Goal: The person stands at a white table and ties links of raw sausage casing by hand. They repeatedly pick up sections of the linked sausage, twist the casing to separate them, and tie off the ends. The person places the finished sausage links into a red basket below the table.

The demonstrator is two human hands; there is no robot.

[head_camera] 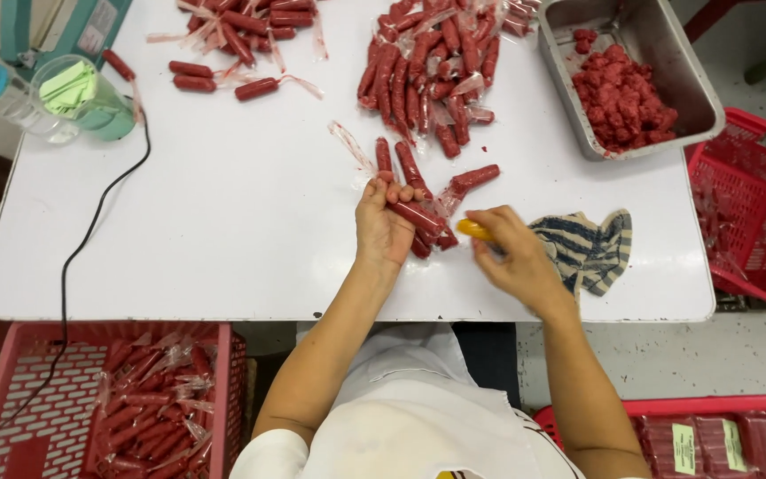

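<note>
Near the middle of the frame, the left hand (pixel 381 226) was clamped on a bunch of red sausages (pixel 420 217) in clear wrap, holding them against the white table (pixel 223 213). Just right of it, the right hand (pixel 516 257) was closed around a small yellow tool (pixel 473 231), whose tip lay beside the lower end of the bunch. The two hands were close but not touching.

A striped cloth (pixel 591 248) lay just right of the right hand. Above the hands, in the upper middle of the frame, sat a large sausage pile (pixel 436 71), with a smaller pile (pixel 232 35) at upper left. A metal tray (pixel 693 98) of red minced meat (pixel 622 98) stood at upper right. A red basket (pixel 11 390) at lower left held more wrapped sausages. A black cable (pixel 90 231) ran down the left of the table.
</note>
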